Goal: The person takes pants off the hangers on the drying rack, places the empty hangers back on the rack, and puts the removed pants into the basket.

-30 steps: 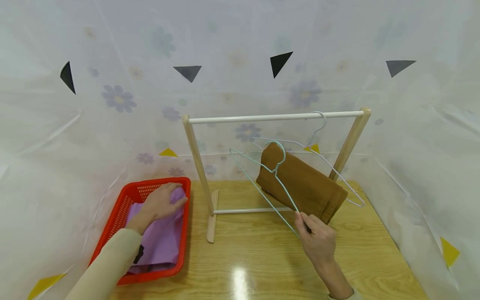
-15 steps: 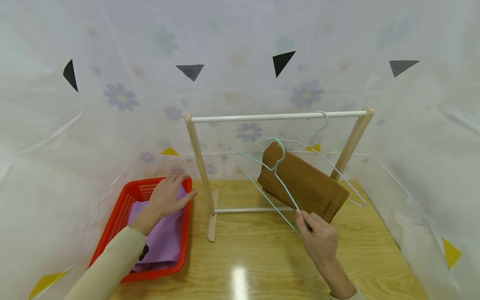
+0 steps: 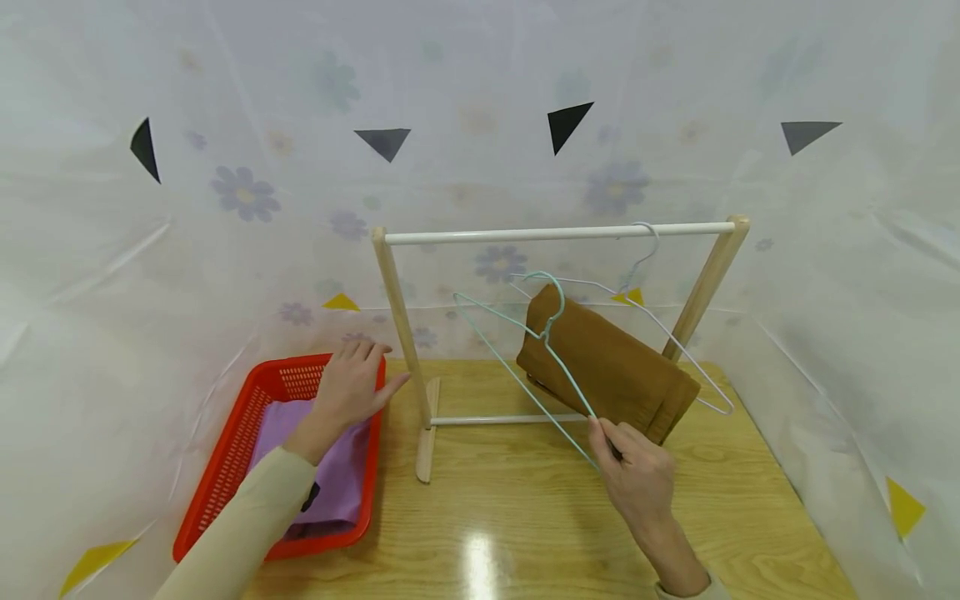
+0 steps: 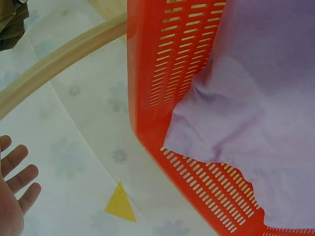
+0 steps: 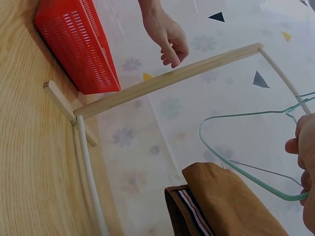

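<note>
My left hand (image 3: 348, 392) is over the far right corner of a red plastic basket (image 3: 225, 467), its fingers spread and holding nothing. A folded purple cloth (image 3: 341, 487) lies in the basket, partly hidden by the left arm. My right hand (image 3: 637, 471) grips a mint-green wire hanger (image 5: 246, 115) by one lower corner, its hook pointing up. Behind it a folded brown garment (image 3: 600, 362) hangs over a lavender wire hanger (image 3: 667, 333), hooked on the white bar (image 3: 487, 237) of a small clothes rack. In the right wrist view the garment shows a striped band (image 5: 192, 211).
The rack has wooden side posts (image 3: 708, 283) and a white lower bar (image 3: 502, 420), and stands on a wood-grain table (image 3: 525, 517). Pale flowered sheeting (image 3: 480, 183) with black, grey and yellow triangles closes in the back and sides.
My left hand has risen from the purple cloth and moved right, toward the rack's left post, with its fingers spreading. My right hand stays nearly in place; the mint-green hanger's hook tips slightly left.
</note>
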Tool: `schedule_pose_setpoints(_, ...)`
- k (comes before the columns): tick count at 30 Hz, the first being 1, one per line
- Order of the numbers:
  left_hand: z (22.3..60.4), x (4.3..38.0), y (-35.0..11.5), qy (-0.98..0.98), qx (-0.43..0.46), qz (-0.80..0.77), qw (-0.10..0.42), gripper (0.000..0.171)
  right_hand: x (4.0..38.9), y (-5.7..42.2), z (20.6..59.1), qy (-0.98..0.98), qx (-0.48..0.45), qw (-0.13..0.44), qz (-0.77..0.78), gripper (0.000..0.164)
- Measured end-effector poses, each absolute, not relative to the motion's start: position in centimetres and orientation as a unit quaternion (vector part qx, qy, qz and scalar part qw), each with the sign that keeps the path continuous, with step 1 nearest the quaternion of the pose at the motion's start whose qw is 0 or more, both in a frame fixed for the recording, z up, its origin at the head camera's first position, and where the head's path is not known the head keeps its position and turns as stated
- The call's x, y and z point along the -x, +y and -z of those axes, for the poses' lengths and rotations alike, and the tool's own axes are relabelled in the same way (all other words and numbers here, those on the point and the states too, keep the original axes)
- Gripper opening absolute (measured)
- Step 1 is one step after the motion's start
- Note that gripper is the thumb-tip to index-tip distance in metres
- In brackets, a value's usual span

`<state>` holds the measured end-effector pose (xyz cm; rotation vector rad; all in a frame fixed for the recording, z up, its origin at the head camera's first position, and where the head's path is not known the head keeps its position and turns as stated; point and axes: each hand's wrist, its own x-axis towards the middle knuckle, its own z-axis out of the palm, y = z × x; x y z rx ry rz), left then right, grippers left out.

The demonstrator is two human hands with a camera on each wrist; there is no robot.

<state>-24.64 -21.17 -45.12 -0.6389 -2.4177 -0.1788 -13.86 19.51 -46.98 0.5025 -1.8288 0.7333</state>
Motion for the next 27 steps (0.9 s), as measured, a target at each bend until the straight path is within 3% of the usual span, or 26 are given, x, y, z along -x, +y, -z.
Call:
schedule_pose_setpoints(5,45.6,25.2,-20.7,-0.901,0.254,0.073,0.344,0.052,13.9,19.3,46.8,-0.766,-0.206,0.528,-0.302,0.049)
schedule_pose_setpoints(27,45.9,27.0,-19.6,-0.882,0.266,-0.008,0.389,0.049,14.1,18.4,46.2,-0.772,-0.214,0.52,-0.297,0.049)
